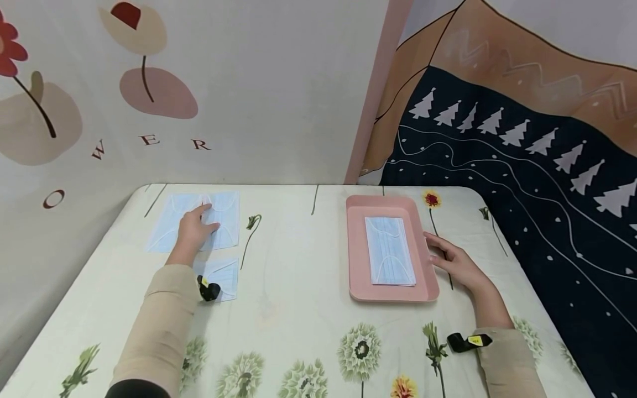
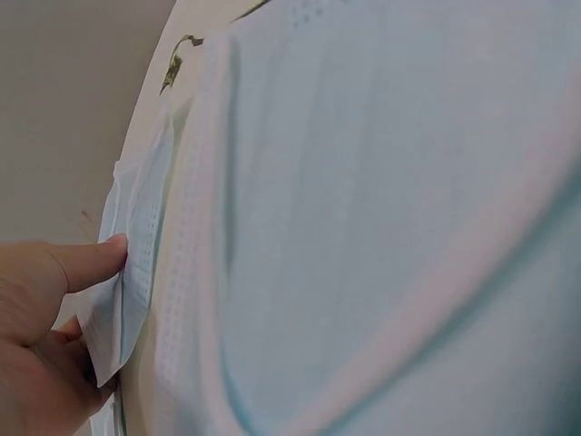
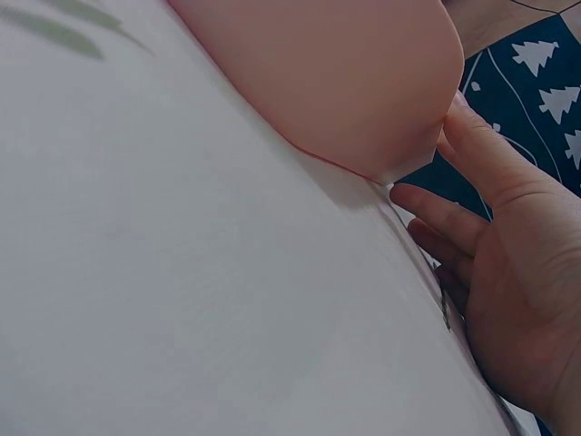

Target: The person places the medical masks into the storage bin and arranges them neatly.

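Note:
At the left of the table in the head view, my left hand (image 1: pixel 193 229) is over several light blue pleated face masks (image 1: pixel 226 218) laid out together. In the left wrist view, the thumb rests on one face mask (image 2: pixel 141 250) with the fingers curled at its lower edge, pinching it. Another mask (image 1: pixel 227 279) lies nearer, partly under the wrist. On the right, a pink tray (image 1: pixel 358 243) holds a small stack of masks (image 1: pixel 390 251). My right hand (image 1: pixel 460 265) touches the tray's right side with relaxed fingers.
A white cloth with printed flowers (image 1: pixel 360 351) covers the table (image 1: pixel 293 265). Behind stands a pale printed wall hanging (image 1: pixel 278 94). At the right hangs a dark cloth with white trees (image 1: pixel 497 149). Black wrist cameras (image 1: pixel 211 291) sit by both sleeves.

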`<state>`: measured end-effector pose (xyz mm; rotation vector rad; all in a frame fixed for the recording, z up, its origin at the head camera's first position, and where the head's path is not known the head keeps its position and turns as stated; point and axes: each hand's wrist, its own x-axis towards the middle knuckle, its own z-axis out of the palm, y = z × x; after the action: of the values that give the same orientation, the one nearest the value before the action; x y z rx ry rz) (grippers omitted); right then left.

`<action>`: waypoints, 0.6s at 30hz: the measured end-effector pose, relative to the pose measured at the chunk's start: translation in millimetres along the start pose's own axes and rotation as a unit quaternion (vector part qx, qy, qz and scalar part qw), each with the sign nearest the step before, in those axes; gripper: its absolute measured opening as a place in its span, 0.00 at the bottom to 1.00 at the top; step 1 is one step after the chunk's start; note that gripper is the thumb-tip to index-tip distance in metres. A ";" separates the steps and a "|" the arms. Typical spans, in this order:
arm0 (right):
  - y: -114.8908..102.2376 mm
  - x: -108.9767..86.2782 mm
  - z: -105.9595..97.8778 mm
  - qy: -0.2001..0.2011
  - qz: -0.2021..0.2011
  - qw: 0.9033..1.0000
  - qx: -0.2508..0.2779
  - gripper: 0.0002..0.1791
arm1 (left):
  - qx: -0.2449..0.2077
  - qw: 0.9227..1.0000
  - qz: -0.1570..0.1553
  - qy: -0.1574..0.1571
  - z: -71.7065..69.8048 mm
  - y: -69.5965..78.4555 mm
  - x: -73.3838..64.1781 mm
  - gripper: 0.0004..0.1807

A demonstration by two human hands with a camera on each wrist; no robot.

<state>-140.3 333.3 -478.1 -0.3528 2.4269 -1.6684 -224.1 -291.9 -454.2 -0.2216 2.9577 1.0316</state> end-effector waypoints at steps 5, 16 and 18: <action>-0.8 -0.5 0.3 0.001 0.005 1.000 -0.003 0.35 | -0.005 0.999 -0.011 -0.046 -2.5 -1.6 5.3 0.34; 0.6 -0.1 0.1 -0.001 -0.002 1.000 -0.006 0.34 | 0.029 0.997 0.011 -0.074 -3.5 -3.5 11.6 0.32; 0.7 -0.2 0.0 -0.001 -0.001 1.000 -0.004 0.34 | 0.032 0.997 0.013 -0.072 -3.3 -3.6 11.8 0.32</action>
<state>-140.1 333.6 -478.8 -0.3586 2.4341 -1.6585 -235.1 -298.3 -454.4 -0.1044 2.8653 0.9132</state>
